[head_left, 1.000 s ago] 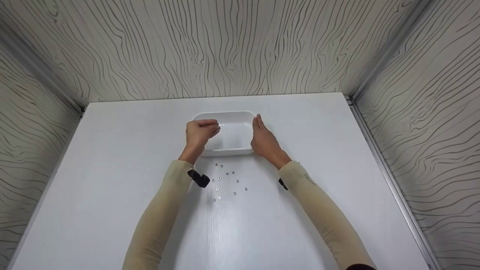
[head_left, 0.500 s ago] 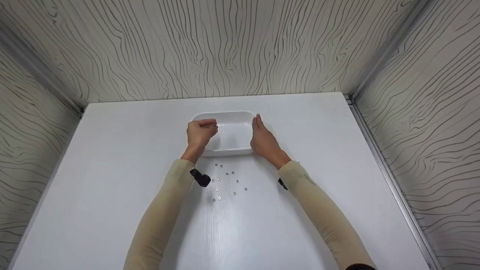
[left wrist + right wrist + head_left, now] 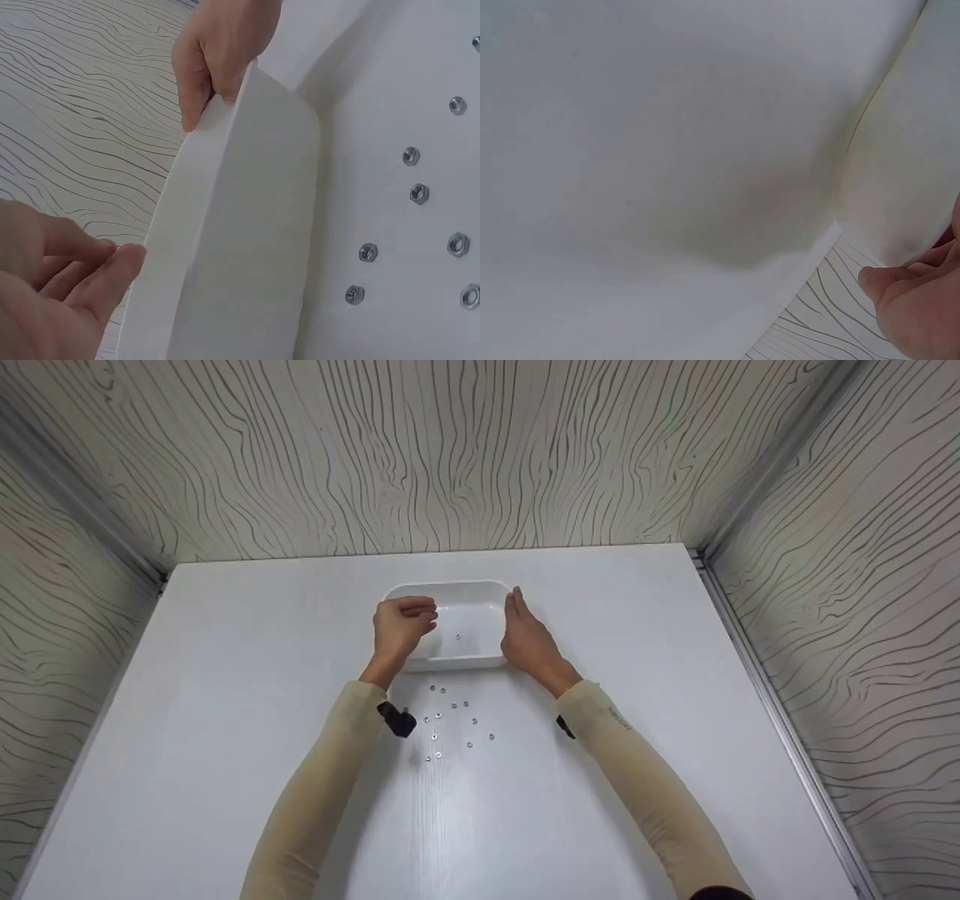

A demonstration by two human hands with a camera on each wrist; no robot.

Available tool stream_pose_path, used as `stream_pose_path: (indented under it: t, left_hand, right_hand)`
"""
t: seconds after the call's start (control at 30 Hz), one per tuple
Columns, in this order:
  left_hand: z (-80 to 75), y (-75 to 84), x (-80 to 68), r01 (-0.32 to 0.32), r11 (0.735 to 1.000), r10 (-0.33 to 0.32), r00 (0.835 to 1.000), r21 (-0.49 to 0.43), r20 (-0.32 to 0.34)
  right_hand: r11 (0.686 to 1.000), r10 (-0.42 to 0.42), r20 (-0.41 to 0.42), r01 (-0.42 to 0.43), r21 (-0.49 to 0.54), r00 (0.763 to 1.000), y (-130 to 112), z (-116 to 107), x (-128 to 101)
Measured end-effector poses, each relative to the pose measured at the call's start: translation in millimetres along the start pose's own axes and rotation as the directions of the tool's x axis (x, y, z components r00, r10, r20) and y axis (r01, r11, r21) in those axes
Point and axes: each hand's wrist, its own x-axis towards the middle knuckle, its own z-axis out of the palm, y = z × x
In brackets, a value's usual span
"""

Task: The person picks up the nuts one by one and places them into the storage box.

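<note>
A white rectangular tray (image 3: pixel 469 663) stands near the far side of the table. Its right end is in the grip of my right hand (image 3: pixel 531 645), with the thumb on the near side of the wall in the right wrist view (image 3: pixel 922 300). My left hand (image 3: pixel 401 630) hovers over the tray's left end. Nothing shows between its loosely bent fingers (image 3: pixel 112 277) in the left wrist view. One small hex nut (image 3: pixel 458 637) lies on the tray floor. Several more steel nuts (image 3: pixel 419 193) lie scattered on the table in front of the tray.
The white tabletop (image 3: pixel 247 675) extends around the tray. A wood-grain patterned wall (image 3: pixel 450 457) rises behind its far edge, and similar panels stand on both sides. Black wrist cameras (image 3: pixel 397 720) sit on the beige sleeves.
A nut has appeared on the tray floor below my left hand, whose fingertips have parted slightly. My right hand and the tray stay in place.
</note>
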Motion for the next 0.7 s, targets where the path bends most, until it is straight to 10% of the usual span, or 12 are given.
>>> stream_pose_path:
  t: [0.2, 0.7]
  left_hand:
    - [-5.4, 2.6, -5.8, -0.091, 0.98, 0.079, 0.994, 0.178, 0.071]
    - [-15.7, -1.5, -34.0, -0.367, 0.836, 0.287, 0.926, 0.408, 0.245]
  right_hand:
    - [1.0, 0.002, 0.001, -0.002, -0.009, 1.0, 1.5, 1.4, 0.7]
    - [1.0, -0.017, -0.016, 0.017, -0.018, 1.0, 0.4, -0.8, -1.0]
